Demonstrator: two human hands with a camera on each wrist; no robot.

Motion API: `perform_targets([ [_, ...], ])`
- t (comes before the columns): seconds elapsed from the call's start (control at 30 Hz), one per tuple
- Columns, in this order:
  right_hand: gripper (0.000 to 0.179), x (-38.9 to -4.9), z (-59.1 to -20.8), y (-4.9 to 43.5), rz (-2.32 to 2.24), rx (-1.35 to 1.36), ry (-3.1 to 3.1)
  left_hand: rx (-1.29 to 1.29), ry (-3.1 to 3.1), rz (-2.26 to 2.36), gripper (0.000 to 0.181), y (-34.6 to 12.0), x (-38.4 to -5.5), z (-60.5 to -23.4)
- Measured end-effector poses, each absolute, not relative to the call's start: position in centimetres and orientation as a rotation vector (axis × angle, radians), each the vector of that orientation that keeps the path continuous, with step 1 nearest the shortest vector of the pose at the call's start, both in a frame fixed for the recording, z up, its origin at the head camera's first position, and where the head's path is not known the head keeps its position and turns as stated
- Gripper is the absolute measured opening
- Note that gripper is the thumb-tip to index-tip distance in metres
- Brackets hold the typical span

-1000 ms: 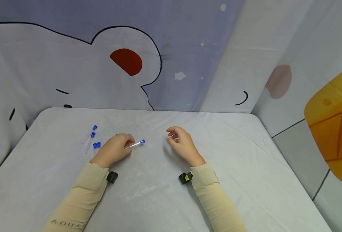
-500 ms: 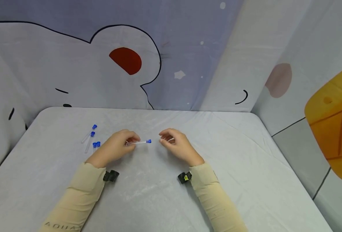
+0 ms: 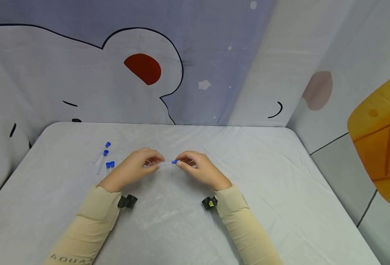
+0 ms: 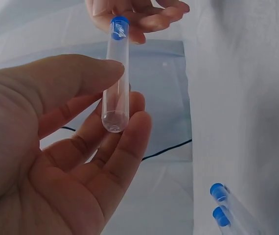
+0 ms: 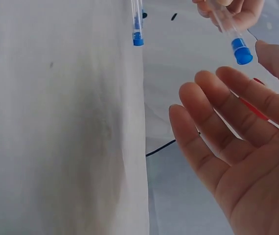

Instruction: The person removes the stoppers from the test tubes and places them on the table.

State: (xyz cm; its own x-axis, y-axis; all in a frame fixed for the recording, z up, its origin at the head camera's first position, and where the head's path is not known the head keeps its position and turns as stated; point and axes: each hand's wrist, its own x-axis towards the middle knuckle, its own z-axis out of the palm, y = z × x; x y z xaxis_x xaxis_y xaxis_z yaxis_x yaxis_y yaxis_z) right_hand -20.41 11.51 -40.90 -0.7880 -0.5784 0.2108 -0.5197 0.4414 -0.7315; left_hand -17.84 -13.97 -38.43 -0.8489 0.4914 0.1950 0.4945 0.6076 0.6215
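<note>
My left hand (image 3: 136,165) pinches a clear test tube (image 4: 116,83) between thumb and fingers. The tube's rounded bottom lies by the left fingers, and its blue cap (image 5: 242,53) points toward my right hand (image 3: 202,168). In the right wrist view, the right hand's relaxed, parted thumb and fingers stand around the cap, with a gap visible on both sides. Whether a fingertip touches the cap in the head view is hard to tell.
Several more blue-capped test tubes (image 3: 103,161) lie on the white-covered table (image 3: 168,221), left of the left hand. A printed cloth backdrop (image 3: 215,66) rises behind the table's far edge, and another cloth wall stands at the right.
The left hand has carried the test tube right and turned it nearly level. The right hand has moved left until its fingertips are at the cap.
</note>
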Motion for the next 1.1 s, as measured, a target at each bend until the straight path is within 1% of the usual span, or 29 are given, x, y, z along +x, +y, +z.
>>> perform_targets([
  [0.27,0.026,-20.35,-40.79,11.68,-1.257,-1.051,2.571,-0.901,-2.803,-1.134,0.017,-13.92,-17.68,-38.35],
  [0.8,0.025,-20.21,-40.70,11.76,-1.247,-1.026,2.551,-0.894,-2.826,-1.154,0.017,-14.00,-17.76,-38.43],
  [1.1,0.022,-20.25,-40.82,11.76,-1.256,-1.096,2.543,-0.884,-2.820,-1.169,0.017,-14.03,-17.71,-38.21],
])
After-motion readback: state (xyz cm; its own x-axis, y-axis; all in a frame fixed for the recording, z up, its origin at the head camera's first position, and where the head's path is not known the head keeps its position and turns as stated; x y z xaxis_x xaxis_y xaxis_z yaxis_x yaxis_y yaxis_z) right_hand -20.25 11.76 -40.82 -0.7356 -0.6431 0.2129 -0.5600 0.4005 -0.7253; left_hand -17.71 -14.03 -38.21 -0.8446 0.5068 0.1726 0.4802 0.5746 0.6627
